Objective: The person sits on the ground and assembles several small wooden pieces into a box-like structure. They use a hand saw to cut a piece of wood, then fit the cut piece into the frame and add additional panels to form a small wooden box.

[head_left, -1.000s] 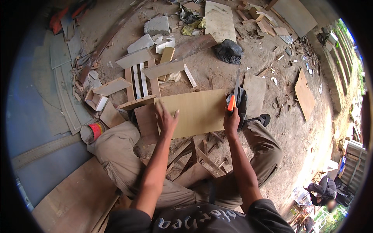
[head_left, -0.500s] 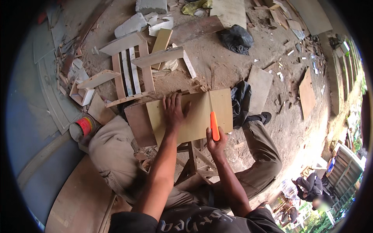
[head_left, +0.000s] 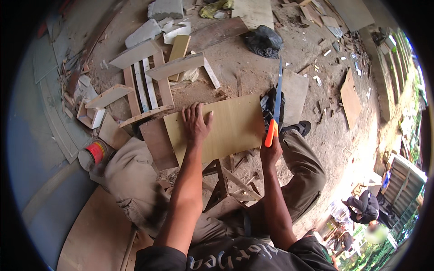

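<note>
A pale plywood board [head_left: 233, 124] lies across a darker wooden board [head_left: 156, 143] in front of me, over a wooden stand [head_left: 221, 180] between my legs. My left hand [head_left: 197, 126] rests on the pale board's left part, fingers spread towards its far edge. In my right hand [head_left: 271, 156], closed round the orange handle, is a handsaw [head_left: 277, 101]. Its blade points away from me, beyond the board's right edge and apart from the wood, passing over a crumpled black plastic bag [head_left: 270, 97].
Beyond the boards sits a partly built wooden frame [head_left: 131, 86] with slats. Loose planks, rubble and another black bag [head_left: 264, 41] litter the dirt floor. A tin with a red label [head_left: 96, 152] stands by my left knee. Another person [head_left: 366, 205] is at the far right.
The handsaw has moved right, off the pale board, where its blade lay over the right part before. My left hand stays on the board. The whole view has shifted slightly.
</note>
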Demonstrator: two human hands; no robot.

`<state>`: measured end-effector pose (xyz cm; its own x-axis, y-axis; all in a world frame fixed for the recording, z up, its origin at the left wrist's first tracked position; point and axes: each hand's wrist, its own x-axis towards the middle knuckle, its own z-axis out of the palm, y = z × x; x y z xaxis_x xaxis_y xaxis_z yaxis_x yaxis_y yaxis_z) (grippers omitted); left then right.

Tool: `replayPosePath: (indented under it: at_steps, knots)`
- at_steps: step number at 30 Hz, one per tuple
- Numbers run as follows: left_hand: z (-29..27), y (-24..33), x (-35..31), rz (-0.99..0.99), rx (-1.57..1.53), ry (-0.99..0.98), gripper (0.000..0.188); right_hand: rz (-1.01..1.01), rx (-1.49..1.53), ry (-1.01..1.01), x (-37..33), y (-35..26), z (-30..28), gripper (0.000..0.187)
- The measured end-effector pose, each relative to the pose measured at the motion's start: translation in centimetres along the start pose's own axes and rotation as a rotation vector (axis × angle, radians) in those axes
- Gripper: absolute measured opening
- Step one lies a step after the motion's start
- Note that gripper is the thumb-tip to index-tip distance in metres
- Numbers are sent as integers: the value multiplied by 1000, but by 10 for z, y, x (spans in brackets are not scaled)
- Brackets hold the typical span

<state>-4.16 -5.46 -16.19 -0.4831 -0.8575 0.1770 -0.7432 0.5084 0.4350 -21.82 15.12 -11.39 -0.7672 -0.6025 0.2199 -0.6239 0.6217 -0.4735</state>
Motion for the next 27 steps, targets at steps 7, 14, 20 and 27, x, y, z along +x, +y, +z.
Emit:
replayPosePath:
  at_steps: [7,14,20,27]
  knots:
    - [2,4,-6,39,32,7,43,219,153,-71,-3,39,29,32]
    - [1,0,-4,17,8,-2,44,274,260,-164,5,33,32,35]
    - [4,-2,2,-34,4,-23,42,238,212,-109,19,25,35,32]
    - [8,-5,1,-35,17,-44,46,267,170,-184,23,18,30,30]
